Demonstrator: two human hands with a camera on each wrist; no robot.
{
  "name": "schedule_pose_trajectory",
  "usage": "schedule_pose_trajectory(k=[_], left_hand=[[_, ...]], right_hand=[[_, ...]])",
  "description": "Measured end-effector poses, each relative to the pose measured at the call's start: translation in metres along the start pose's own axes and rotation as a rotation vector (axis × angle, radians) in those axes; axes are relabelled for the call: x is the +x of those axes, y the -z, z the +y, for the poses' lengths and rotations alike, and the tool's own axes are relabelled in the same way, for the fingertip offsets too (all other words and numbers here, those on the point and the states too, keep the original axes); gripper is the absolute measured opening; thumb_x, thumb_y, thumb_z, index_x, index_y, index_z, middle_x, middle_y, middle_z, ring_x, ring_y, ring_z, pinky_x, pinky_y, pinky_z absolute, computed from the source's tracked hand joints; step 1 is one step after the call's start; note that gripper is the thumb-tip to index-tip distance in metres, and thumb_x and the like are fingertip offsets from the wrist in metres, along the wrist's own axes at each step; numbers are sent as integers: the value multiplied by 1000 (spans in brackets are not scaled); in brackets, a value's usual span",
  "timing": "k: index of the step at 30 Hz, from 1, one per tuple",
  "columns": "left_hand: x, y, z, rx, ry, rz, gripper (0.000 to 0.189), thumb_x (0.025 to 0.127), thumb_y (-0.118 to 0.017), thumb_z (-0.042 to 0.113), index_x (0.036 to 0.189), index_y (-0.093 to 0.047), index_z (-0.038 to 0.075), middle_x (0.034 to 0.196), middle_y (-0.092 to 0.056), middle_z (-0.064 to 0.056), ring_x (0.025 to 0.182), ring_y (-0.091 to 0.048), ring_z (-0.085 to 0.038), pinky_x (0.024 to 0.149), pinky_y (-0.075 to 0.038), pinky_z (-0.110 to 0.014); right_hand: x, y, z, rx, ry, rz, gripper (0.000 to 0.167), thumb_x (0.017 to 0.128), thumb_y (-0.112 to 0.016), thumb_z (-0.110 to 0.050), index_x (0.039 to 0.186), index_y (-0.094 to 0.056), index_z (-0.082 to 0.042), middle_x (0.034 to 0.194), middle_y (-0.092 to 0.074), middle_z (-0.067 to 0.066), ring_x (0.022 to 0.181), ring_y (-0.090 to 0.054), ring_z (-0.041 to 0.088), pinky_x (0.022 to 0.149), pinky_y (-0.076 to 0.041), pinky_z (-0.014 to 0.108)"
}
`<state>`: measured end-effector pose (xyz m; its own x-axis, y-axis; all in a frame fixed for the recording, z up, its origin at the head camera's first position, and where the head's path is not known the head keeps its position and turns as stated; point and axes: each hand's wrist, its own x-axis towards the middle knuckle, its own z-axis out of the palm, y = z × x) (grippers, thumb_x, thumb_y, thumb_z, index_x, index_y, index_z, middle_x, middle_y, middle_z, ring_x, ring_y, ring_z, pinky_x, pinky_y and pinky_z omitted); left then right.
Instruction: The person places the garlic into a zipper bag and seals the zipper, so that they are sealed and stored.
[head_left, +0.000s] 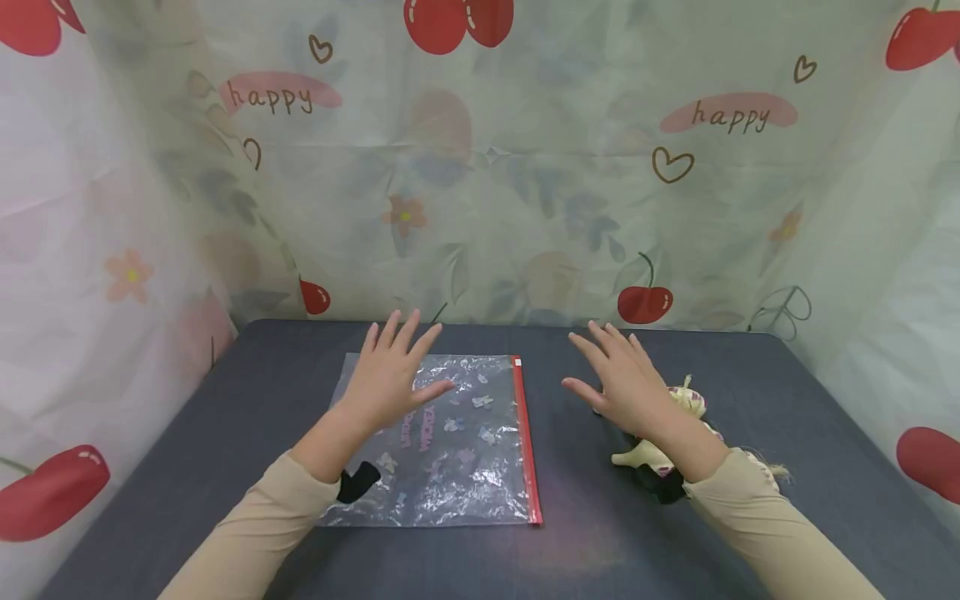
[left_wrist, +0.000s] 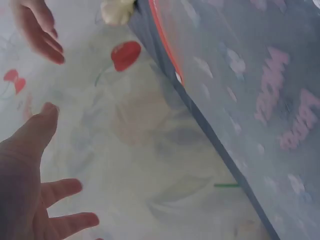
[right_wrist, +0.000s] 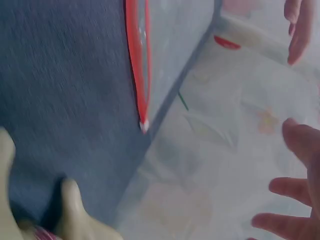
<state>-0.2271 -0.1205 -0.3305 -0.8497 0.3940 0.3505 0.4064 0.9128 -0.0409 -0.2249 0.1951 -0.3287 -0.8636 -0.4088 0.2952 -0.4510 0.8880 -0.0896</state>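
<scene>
A clear plastic zipper bag (head_left: 472, 475) with a red slider edge (head_left: 527, 450) and faded printed shapes lies flat on the dark table. My left hand (head_left: 384, 385) hovers above its left part, fingers spread, holding nothing. To the right, several garlic bulbs (head_left: 686, 400) with pale stalks and purple streaks lie partly hidden beneath my right forearm. My right hand (head_left: 628, 385) is held up near them, fingers spread and without anything in its grasp. In the right wrist view, pale garlic stalks (right_wrist: 75, 215) show at the lower left.
A dark cloth covers the table (head_left: 570, 508). Behind and at both sides hangs a printed curtain (head_left: 495, 233) with cherries, flowers and the word happy. Black wrist bands (head_left: 360, 482) show by both cuffs.
</scene>
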Motion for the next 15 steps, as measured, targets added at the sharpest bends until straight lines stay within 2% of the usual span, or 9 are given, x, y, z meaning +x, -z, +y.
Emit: schedule_pose_trajectory(k=[3, 7, 15], left_hand=[[-1, 0, 11, -12, -52, -28, 74, 84, -57, 59, 141, -40, 16, 148, -35, -17, 138, -31, -39, 109, -29, -55], [-1, -3, 26, -57, -128, -107, 70, 86, -55, 58, 139, -42, 14, 146, -38, -16, 136, -34, -38, 109, -30, -54], [-5, -15, 54, -109, -271, -289, 70, 87, -55, 57, 141, -40, 16, 146, -39, -13, 135, -38, -34, 109, -33, -51]], right_hand=[[-6, -8, -6, -14, 69, 8, 57, 88, -64, -37, 133, -50, -6, 139, -46, 23, 129, -43, 41, 106, -33, 57], [-12, -23, -12, -25, 132, -24, 49, 86, -67, -35, 124, -58, -5, 129, -56, 21, 117, -56, 36, 97, -45, 50], [-20, -46, -20, 33, 154, -199, 42, 87, -65, -33, 119, -61, -6, 123, -60, 17, 111, -59, 32, 91, -49, 46]])
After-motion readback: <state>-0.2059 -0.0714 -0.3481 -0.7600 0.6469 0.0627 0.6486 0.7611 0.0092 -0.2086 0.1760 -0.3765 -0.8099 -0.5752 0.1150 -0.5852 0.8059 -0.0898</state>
